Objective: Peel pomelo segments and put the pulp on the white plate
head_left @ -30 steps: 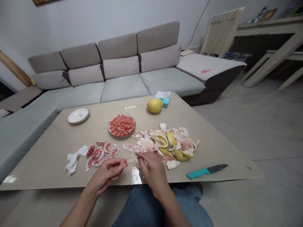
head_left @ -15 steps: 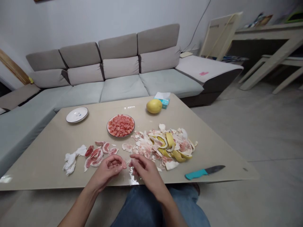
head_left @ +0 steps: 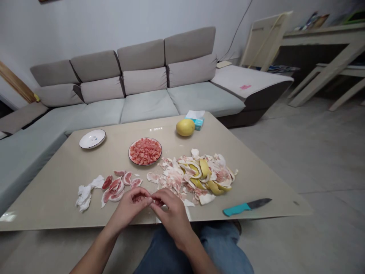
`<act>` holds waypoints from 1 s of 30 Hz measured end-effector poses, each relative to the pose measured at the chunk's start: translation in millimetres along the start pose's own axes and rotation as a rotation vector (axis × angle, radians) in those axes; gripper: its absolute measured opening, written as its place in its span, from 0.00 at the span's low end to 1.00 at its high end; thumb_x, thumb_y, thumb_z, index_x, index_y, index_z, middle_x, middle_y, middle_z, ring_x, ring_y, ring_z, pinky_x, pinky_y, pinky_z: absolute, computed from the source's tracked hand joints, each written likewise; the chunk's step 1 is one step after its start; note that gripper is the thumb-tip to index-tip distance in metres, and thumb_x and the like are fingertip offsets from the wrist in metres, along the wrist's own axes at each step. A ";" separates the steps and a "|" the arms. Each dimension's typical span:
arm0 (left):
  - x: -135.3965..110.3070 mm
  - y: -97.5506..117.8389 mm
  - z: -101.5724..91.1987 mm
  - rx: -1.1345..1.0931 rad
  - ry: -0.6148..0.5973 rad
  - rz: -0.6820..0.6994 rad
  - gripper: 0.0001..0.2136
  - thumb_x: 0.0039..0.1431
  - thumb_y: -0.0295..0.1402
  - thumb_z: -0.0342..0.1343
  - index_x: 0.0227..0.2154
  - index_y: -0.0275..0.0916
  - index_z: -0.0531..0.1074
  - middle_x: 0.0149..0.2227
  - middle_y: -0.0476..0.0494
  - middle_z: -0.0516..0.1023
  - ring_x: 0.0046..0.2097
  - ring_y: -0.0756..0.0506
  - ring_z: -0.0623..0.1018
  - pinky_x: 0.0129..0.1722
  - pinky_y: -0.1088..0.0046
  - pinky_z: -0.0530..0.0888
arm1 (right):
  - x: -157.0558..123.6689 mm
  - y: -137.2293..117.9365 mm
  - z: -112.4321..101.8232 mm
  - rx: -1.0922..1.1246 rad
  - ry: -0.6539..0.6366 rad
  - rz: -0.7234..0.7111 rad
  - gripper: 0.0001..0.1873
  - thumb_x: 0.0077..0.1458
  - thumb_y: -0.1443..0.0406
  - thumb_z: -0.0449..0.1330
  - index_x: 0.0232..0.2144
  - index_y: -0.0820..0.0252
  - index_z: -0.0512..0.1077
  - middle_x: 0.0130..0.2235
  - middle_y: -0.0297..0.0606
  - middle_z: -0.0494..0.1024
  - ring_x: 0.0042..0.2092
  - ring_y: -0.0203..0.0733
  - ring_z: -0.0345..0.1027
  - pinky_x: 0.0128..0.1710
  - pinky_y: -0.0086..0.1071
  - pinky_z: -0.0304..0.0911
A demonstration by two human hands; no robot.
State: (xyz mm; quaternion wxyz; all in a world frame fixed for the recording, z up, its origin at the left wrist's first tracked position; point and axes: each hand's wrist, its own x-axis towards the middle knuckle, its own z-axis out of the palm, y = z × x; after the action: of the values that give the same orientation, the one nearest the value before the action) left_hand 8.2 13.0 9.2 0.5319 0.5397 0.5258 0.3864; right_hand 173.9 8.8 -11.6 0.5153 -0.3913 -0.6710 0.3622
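Over the table's near edge, my left hand (head_left: 134,202) and my right hand (head_left: 170,209) meet at the fingertips. Curled fingers of the left hand close round a small pinkish pomelo piece, mostly hidden by the fingers. My right thumb and fingers are pinched together against the left fingertips; what they grip is too small to make out. Left of the hands lie several red pomelo segments (head_left: 115,187). Beyond and to the right spreads a heap of pomelo peel and membrane (head_left: 199,173). A round plate (head_left: 129,156) holds a mound of red pomelo pulp (head_left: 145,151).
A knife (head_left: 246,207) with a teal handle lies at the right near edge. Crumpled tissue (head_left: 85,194) is on the left. Farther back are a white plate (head_left: 92,139), a whole yellow pomelo (head_left: 185,127) and a tissue box (head_left: 199,123). A sofa (head_left: 148,102) stands behind the table.
My right hand has moved left, closing the gap, so its fingertips now meet those of my left hand. Things on the table have stayed in place.
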 end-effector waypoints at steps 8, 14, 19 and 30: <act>-1.8 2.3 -2.5 0.055 -0.013 -0.002 0.08 0.50 0.36 0.64 0.28 0.35 0.78 0.28 0.45 0.79 0.32 0.47 0.74 0.33 0.74 0.68 | 7.1 -3.1 -4.5 0.186 -0.118 0.229 0.03 0.48 0.71 0.64 0.27 0.59 0.75 0.33 0.35 0.74 0.33 0.36 0.71 0.30 0.25 0.67; -2.0 -2.4 -6.0 0.119 0.015 0.019 0.08 0.51 0.36 0.63 0.29 0.35 0.80 0.31 0.43 0.81 0.34 0.45 0.76 0.36 0.72 0.70 | 9.5 5.0 -6.3 0.324 -0.146 0.352 0.03 0.46 0.66 0.67 0.27 0.60 0.77 0.32 0.35 0.75 0.32 0.38 0.72 0.30 0.28 0.69; -2.2 -6.2 -7.3 0.056 0.013 0.022 0.08 0.49 0.34 0.65 0.31 0.37 0.80 0.33 0.42 0.83 0.36 0.43 0.78 0.39 0.71 0.71 | 7.1 15.4 -2.2 0.507 -0.137 0.462 0.09 0.46 0.61 0.69 0.29 0.60 0.77 0.31 0.34 0.76 0.28 0.36 0.72 0.29 0.28 0.68; -6.4 -7.9 -2.7 0.299 0.093 0.089 0.06 0.49 0.32 0.62 0.30 0.37 0.80 0.21 0.50 0.71 0.24 0.50 0.66 0.25 0.76 0.60 | 5.8 8.7 3.1 0.192 -0.070 0.308 0.03 0.48 0.65 0.64 0.28 0.60 0.76 0.32 0.38 0.77 0.31 0.39 0.74 0.30 0.28 0.69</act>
State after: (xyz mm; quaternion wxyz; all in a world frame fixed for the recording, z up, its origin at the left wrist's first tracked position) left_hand 3.5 6.3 2.8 0.4029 0.6173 0.5770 0.3517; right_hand 171.2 17.5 -17.6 0.4651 -0.4255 -0.5829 0.5127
